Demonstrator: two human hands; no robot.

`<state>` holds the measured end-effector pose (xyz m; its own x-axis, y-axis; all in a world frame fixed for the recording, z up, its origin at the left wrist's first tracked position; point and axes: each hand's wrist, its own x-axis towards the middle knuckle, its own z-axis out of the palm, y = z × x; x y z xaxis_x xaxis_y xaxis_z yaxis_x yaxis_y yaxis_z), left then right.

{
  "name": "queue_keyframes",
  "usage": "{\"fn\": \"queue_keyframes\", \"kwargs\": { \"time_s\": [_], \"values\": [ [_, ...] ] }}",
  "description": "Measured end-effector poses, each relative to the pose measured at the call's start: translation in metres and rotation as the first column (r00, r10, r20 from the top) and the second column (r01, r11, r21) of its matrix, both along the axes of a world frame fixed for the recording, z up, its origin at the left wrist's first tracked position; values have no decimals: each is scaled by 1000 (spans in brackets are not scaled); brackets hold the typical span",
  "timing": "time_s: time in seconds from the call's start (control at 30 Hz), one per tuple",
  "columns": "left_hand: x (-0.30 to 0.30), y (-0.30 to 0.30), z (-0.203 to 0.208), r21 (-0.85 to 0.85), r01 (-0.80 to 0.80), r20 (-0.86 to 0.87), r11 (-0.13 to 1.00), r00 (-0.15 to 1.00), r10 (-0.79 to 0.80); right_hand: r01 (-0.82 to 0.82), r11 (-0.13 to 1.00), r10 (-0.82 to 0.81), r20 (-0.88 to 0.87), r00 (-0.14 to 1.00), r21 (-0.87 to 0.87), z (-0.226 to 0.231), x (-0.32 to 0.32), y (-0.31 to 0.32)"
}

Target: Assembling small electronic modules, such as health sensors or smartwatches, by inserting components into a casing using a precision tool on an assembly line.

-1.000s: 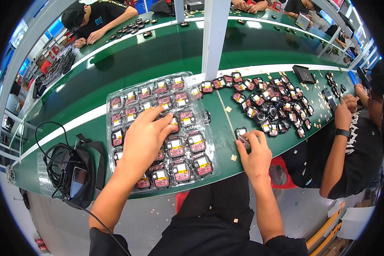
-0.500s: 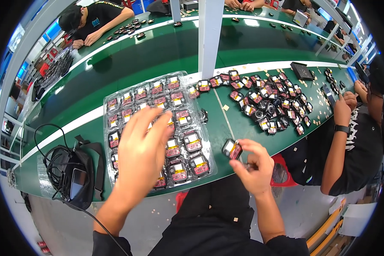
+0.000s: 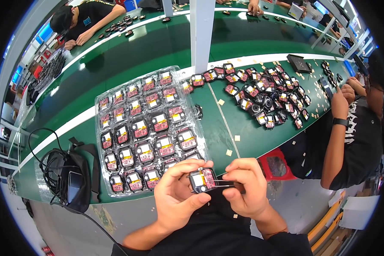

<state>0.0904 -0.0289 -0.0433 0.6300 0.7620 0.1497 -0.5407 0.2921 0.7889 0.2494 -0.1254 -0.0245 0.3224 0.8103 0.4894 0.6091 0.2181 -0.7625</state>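
Observation:
In front of my body, my left hand point(image 3: 175, 202) grips a small black-framed watch module point(image 3: 203, 180) with a red circuit board and a white and yellow part. Its inner side faces up. My right hand point(image 3: 249, 187) pinches dark tweezers point(image 3: 224, 183), whose tips reach the module's right edge. Whether the tips grip anything is too small to tell. Beyond my left hand lies a clear plastic tray point(image 3: 204, 143) filled with rows of similar modules. The near right corner of the tray is partly hidden by my left hand.
A heap of modules point(image 3: 266, 96) lies right of the tray, among scattered small beige squares point(image 3: 229, 152). A grey post point(image 3: 202, 38) rises behind. A black bag point(image 3: 79, 179) with cables sits left. A co-worker's arm point(image 3: 335, 132) is at right; a red stool point(image 3: 279, 164) stands below.
My left hand has come back from over the tray and now holds the module that was in my right hand. The tweezers in my right hand now point at it.

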Motion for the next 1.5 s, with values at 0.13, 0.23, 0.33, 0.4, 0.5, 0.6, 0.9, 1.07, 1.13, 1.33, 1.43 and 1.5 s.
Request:
{"fn": "queue_keyframes", "kwargs": {
  "time_s": [0.13,0.23,0.33,0.4,0.5,0.6,0.9,1.07,1.13,1.33,1.43,1.5],
  "values": [
    [-5,-2,-4,-47,30,-15,998,999,-31,121,982,-166,356,920,144,-8,0,6],
    [-7,-4,-4,-56,43,-38,997,998,-45,90,978,-173,491,854,189,-12,3,5],
    [-7,-4,-6,-60,54,-46,997,997,-56,73,979,-164,527,834,189,-14,4,2],
    [-9,-3,-6,-57,57,-66,997,996,-61,77,977,-173,534,827,198,-14,5,1],
    [-9,0,-10,11,53,-68,999,996,-52,84,975,-184,539,822,206,-15,7,0],
    [-11,-1,-4,-62,105,-85,993,990,-110,77,974,-184,538,823,215,-16,6,-1],
    [-12,-1,-6,-64,139,-56,988,988,-142,53,988,-96,309,946,143,-17,5,2],
    [-12,-2,-6,-52,144,-54,988,988,-146,41,999,-43,115,992,23,-14,4,0],
    [-12,-3,-6,-45,140,-59,989,988,-143,45,998,-51,176,983,35,-13,3,2],
    [-13,-3,-7,-49,115,-126,992,985,-120,98,990,-130,359,924,106,-20,-4,1],
    [-12,-4,-6,-31,88,-113,996,989,-91,123,985,-159,375,913,119,-24,-9,0],
    [-12,-3,-6,-12,67,-157,998,985,-68,104,992,-123,334,935,74,-18,-8,1]
  ]
}}
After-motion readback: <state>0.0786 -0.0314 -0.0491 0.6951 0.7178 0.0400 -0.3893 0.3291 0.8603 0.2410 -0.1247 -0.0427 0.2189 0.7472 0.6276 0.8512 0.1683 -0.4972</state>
